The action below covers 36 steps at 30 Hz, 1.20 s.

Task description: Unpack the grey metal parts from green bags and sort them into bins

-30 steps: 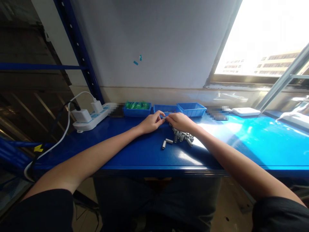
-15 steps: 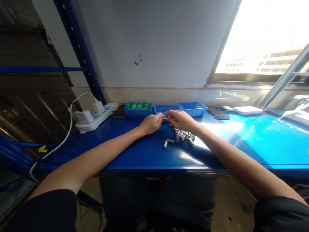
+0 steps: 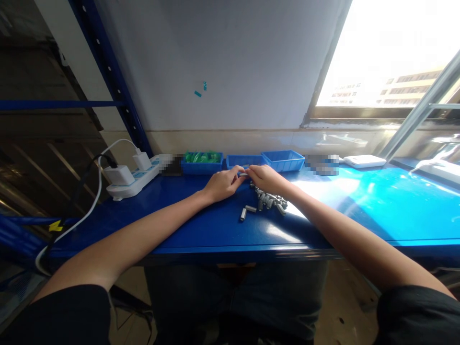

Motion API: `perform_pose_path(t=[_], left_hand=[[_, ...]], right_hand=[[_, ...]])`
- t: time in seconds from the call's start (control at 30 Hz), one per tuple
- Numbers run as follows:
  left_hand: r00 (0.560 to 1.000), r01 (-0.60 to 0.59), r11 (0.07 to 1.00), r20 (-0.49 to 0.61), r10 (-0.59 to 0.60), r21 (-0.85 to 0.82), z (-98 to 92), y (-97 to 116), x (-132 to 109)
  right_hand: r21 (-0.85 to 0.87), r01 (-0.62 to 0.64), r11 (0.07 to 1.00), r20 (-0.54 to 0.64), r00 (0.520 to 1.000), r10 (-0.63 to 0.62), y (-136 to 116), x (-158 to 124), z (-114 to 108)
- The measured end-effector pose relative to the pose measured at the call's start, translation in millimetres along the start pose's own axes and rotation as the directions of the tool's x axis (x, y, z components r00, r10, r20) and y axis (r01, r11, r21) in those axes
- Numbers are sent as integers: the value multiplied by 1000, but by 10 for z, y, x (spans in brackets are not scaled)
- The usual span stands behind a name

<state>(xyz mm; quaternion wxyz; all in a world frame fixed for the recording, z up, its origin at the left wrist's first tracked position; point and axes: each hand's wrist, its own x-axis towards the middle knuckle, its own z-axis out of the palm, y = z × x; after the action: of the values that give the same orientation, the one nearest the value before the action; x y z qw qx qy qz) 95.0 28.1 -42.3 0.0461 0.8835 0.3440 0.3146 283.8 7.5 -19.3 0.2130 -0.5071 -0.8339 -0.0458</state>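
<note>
My left hand (image 3: 223,185) and my right hand (image 3: 265,178) meet over the blue table, just in front of the middle bin. Between their fingertips is a small silvery metal piece (image 3: 243,174), mostly covered by the fingers. Both hands are closed in a pinch on it. Below my right hand lies a pile of short metal sleeves (image 3: 268,200), silvery and tube-like. Two more sleeves (image 3: 243,214) rest apart from the pile, nearer the front edge and end to end at an angle.
Along the wall stand a blue bin (image 3: 202,166) with green plastic bags, a middle blue bin (image 3: 244,161), and a right blue bin (image 3: 283,162). A white power strip (image 3: 138,179) with plugs and cables sits at left. A white flat device (image 3: 364,161) lies at right.
The view has shifted slightly. My fingers have drawn closer together around the small metal piece, and my left fingers have changed their grip. The sleeves on the table stay in place.
</note>
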Motion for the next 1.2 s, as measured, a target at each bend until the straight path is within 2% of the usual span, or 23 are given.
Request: perform_pose_path(t=[0.13,0.3,0.43,0.53,0.63,0.7,0.77,0.83,0.93,1.03,1.1,1.2], left_hand=[[999,42,998,-7,-42,51,-13,6,3],[999,51,992,16,-49,-112,-18,-32,20],[997,54,978,70,-41,-201,-19,-41,23],[994,47,985,108,-29,-167,-3,-27,19],[987,-69,997,142,71,-20,25,18,15],[968,-160,985,208,144,63,38,54,17],[948,-210,974,263,180,89,36,78,20],[945,-210,975,270,184,72,21,81,24],[957,-171,985,243,157,36,-3,61,25],[967,-137,990,222,125,41,-4,50,29],[968,-125,991,226,112,42,6,53,36],[959,-135,990,258,120,39,23,64,48]], right_hand=[[61,26,998,-22,999,-25,-24,-32,-31],[90,134,987,-60,990,-129,-30,-82,-67],[56,153,987,-60,987,-149,-38,-79,-116],[2,46,999,-102,994,-45,31,-35,-177],[-90,-184,979,-187,969,164,216,14,-205],[-124,-298,946,-222,938,267,362,28,-190],[-128,-356,926,-231,919,321,470,25,-161],[-114,-372,921,-237,911,339,506,13,-141],[-77,-329,941,-243,922,302,422,-1,-143],[-45,-193,980,-202,963,180,245,-6,-161],[-24,-106,994,-169,980,100,129,-12,-166],[5,-45,999,-136,990,45,16,-29,-163]])
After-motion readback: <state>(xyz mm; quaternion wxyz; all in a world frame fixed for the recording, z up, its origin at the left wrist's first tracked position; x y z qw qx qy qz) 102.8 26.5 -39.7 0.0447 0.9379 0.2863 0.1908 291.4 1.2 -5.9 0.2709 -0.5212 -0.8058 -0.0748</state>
